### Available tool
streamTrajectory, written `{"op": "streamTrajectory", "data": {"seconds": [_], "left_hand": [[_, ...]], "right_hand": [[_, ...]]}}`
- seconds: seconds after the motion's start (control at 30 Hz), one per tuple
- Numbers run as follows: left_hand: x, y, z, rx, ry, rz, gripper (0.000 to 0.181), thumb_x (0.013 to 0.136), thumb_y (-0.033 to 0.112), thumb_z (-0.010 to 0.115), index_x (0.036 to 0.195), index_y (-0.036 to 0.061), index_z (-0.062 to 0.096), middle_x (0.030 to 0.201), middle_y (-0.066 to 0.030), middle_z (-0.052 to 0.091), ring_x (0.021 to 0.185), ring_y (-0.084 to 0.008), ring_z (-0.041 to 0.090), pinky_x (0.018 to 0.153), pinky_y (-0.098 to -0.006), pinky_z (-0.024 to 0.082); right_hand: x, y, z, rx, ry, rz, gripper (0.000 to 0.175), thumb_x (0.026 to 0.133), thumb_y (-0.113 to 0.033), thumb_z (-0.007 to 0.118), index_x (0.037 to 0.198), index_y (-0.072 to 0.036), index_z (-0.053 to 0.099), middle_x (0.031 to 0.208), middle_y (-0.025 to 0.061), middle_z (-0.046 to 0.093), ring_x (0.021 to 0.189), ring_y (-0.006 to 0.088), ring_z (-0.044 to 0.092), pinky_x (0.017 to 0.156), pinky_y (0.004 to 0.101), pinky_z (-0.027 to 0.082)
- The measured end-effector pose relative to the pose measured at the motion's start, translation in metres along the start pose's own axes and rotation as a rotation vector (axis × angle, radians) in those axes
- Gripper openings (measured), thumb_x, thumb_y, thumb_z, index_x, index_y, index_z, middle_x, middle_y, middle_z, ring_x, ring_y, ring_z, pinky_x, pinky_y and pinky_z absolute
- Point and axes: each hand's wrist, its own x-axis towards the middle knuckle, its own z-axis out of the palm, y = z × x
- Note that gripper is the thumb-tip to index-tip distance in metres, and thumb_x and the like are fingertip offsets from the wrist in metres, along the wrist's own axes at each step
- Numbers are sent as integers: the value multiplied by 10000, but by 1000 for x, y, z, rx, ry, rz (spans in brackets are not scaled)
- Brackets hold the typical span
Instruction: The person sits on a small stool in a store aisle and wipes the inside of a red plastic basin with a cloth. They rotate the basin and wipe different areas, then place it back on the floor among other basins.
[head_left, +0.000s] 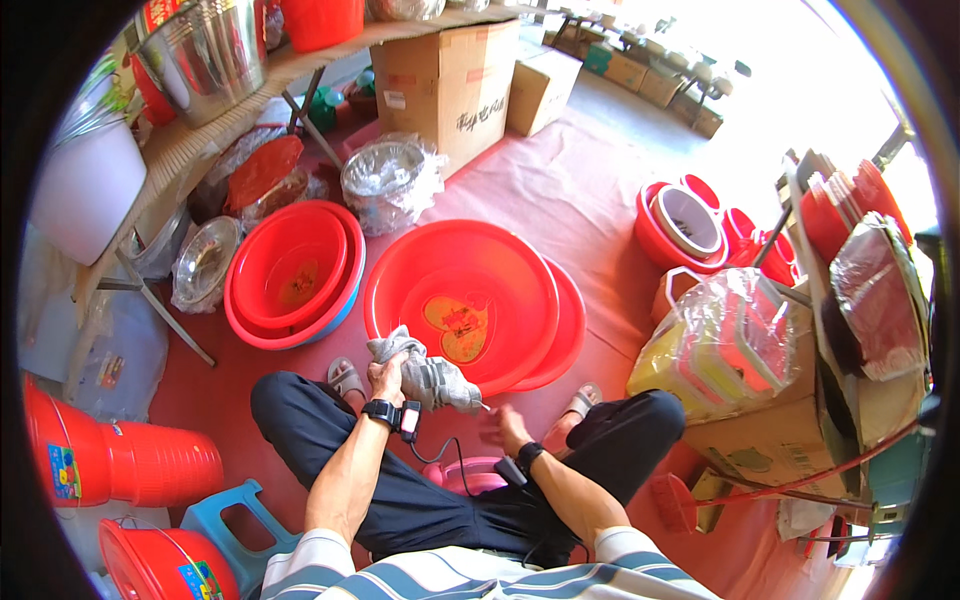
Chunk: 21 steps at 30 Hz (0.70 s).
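My left hand grips a grey striped cloth by its upper left part. The bunched cloth hangs over the near rim of a large red plastic basin, which has a yellow printed pattern on its floor. Just below the cloth's right end, my right hand is blurred by motion and apart from the cloth, with its fingers spread and nothing visible in them. A second red basin sticks out from under the right side of the large one. Both wrists wear black straps with small devices.
Nested red basins stand to the left, near a plastic-wrapped stack of metal bowls. A blue stool and red buckets are at lower left. Wrapped plastic baskets and a red broom lie right. Cartons stand ahead.
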Motion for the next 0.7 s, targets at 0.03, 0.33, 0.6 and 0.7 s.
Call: {"op": "streamTrajectory", "data": {"seconds": [0.03,0.33,0.6,0.7], "left_hand": [[0,3,-1,-3,23,-36,657,759,194,794,1314,-48,538,1269,-211,620,1077,-334,660,890,-537,565],[-33,25,17,-20,124,99,794,756,51,752,1477,77,419,1418,-103,538,1242,-240,559,1059,-409,456],[2,11,-9,40,147,-134,673,750,90,788,1366,36,525,1303,-121,618,1150,-275,617,1004,-432,499],[12,8,-15,48,112,-100,617,761,95,796,1327,35,558,1274,-104,648,1134,-260,627,1024,-424,487]], "right_hand": [[-1,23,-6,-258,-140,-117,447,1017,-438,441,1259,-91,582,1182,166,671,1040,381,665,876,523,532],[-11,119,16,-1661,-1069,-264,486,994,-476,533,1029,-45,753,1022,237,732,970,388,726,843,504,561],[13,110,68,-1392,-908,-244,467,902,-404,660,1010,48,709,969,294,713,919,419,716,790,511,555],[23,102,72,-1377,-861,-41,449,903,-384,658,1145,-9,704,1034,271,717,1022,397,695,861,482,523]]}}
